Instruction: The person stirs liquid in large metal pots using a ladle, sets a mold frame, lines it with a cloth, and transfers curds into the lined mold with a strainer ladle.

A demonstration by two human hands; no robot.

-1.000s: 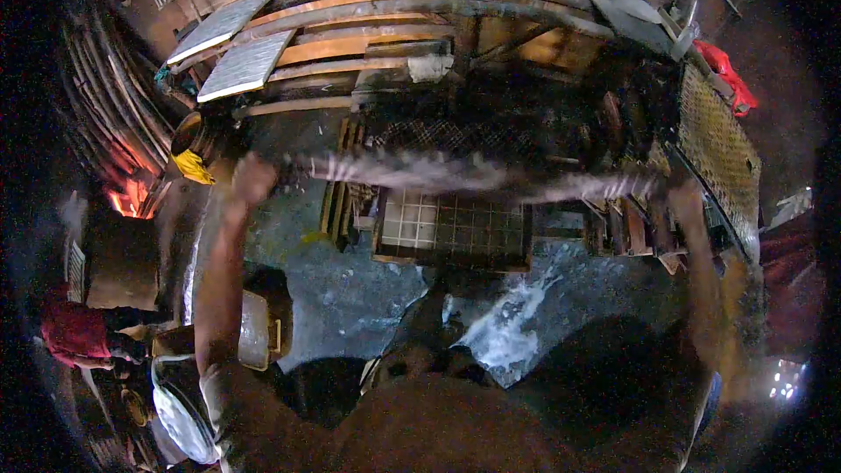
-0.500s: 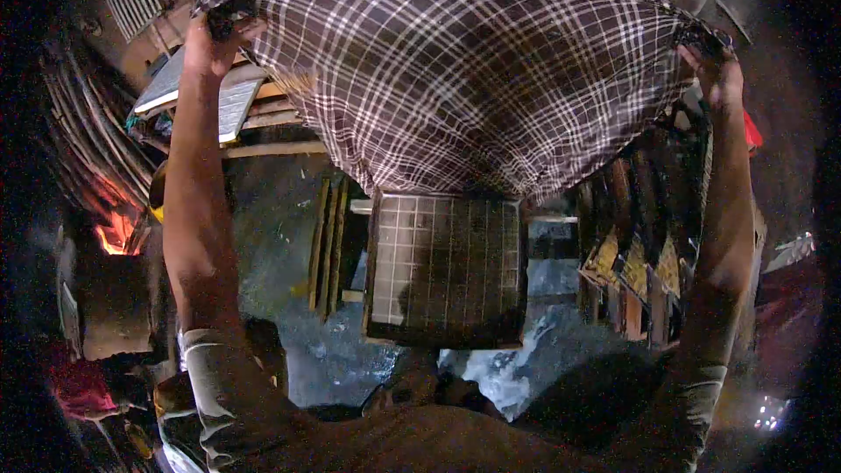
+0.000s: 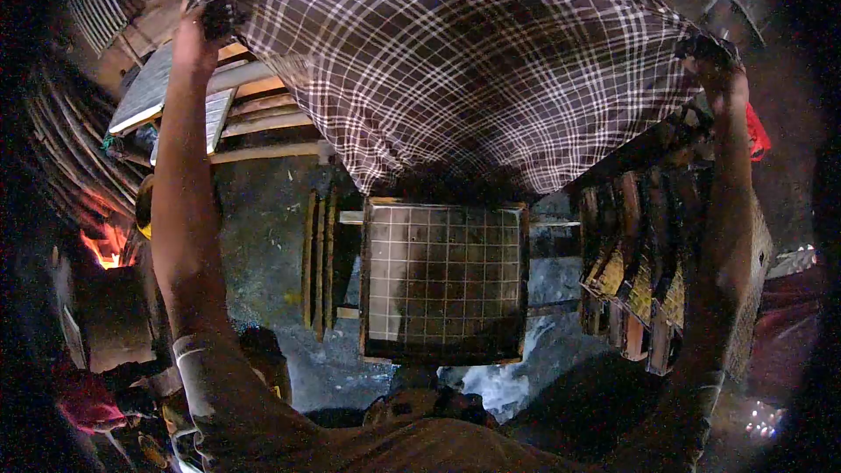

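Observation:
A dark plaid cloth (image 3: 473, 61) with white lines is spread wide between both raised hands at the top of the view. My left hand (image 3: 203, 31) is closed on its left corner, and my right hand (image 3: 717, 61) grips the right corner. The lower part of the cloth narrows to the far edge of a wooden-framed tray (image 3: 444, 285). White grid lines cross the tray's surface, and a shadow covers much of it. The tray rests on pale bars, between my two arms.
A fire (image 3: 107, 250) burns at the left beside stacked sticks (image 3: 79, 136). Wooden strips (image 3: 321, 263) lie left of the tray. Framed woven panels (image 3: 626, 280) lean at the right. A silvery board (image 3: 144, 92) lies behind my left forearm. Something red (image 3: 756, 133) is behind my right wrist.
The cloth hangs more openly, with its lower folds spread out less bunched. My left hand has moved slightly left and up, my right hand slightly lower. The tray's surface shows more clearly.

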